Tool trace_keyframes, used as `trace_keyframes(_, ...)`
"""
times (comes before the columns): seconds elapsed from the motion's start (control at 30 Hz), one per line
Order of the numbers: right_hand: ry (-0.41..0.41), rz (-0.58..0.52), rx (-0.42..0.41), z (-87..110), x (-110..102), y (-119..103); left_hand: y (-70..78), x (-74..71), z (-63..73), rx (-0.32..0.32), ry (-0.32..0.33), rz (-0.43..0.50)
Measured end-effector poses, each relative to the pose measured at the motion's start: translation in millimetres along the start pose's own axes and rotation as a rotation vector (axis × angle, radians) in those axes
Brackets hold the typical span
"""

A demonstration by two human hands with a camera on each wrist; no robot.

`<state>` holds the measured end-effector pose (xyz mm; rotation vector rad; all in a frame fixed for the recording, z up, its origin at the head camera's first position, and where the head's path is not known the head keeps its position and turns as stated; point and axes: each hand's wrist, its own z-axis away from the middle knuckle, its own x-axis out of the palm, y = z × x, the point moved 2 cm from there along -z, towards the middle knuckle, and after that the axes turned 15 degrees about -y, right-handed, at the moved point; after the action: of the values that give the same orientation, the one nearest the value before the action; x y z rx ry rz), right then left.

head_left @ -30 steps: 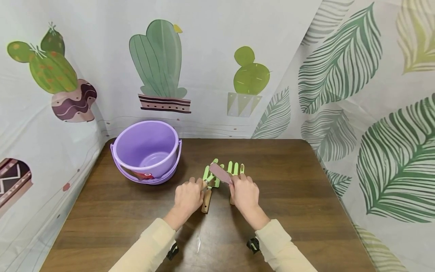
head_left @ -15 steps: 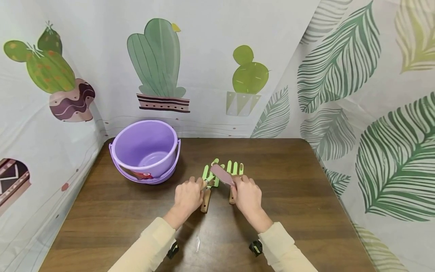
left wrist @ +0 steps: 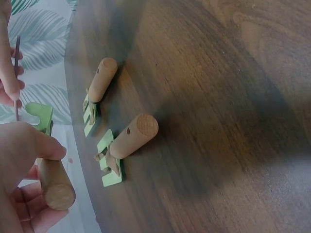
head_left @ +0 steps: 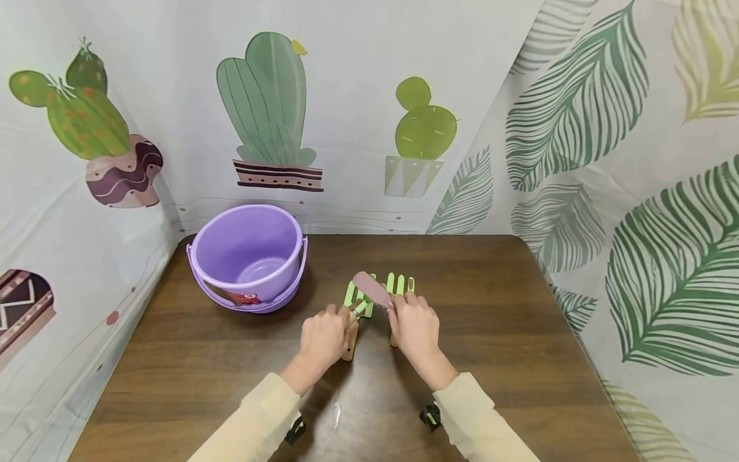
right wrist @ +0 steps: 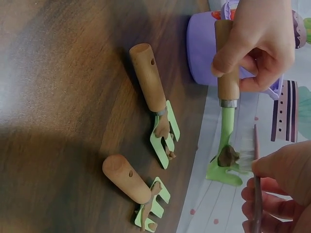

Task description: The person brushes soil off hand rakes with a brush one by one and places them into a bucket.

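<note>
My left hand (head_left: 326, 335) grips the wooden handle (right wrist: 227, 90) of a small garden hand rake with a green head (right wrist: 226, 172). A brown clump (right wrist: 228, 156) sticks to that head. My right hand (head_left: 417, 326) pinches a flat pinkish brush (head_left: 372, 289). In the right wrist view its white bristles (right wrist: 247, 153) touch or nearly touch the clump. Below on the table lie two green hand forks with wooden handles, a left one (right wrist: 148, 77) and a right one (right wrist: 126, 179); both carry brown clumps. In the head view the brush hides part of the rake's head.
A purple bucket (head_left: 247, 247) with its handle lowered stands at the table's back left. A small clear scrap (head_left: 337, 414) lies near the front of the brown wooden table (head_left: 491, 333). A patterned cloth (head_left: 352, 128) hangs behind the table.
The brush has shifted slightly left and away from me with my right hand. My left hand has turned a little and moved slightly right with the rake. The bucket and forks stay put.
</note>
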<state>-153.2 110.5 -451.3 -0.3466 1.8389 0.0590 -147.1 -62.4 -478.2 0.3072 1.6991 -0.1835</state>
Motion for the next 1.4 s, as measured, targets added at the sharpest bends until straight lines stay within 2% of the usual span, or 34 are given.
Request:
trace_keyframes(0.37,-0.027,0.119,0.015,-6.4,5.2,-6.6,3.2,3.9,2.5,0.018,0.046,-0.073)
trace_keyframes(0.53,-0.073,0.104,0.028,-5.1,4.8,-5.8,0.0,3.0,2.7,0.006,0.035,-0.095)
trace_keyframes(0.7,-0.108,0.09,0.028,-2.9,2.9,-2.8,-2.6,2.1,2.4,0.018,0.054,-0.1)
trace_keyframes(1.17,-0.077,0.079,-0.021,4.1,-1.5,5.6,-5.1,2.4,2.8,0.03,0.081,-0.069)
trace_keyframes(1.4,-0.088,0.069,-0.016,8.5,-3.2,7.5,-9.4,3.8,2.4,0.024,0.107,-0.106)
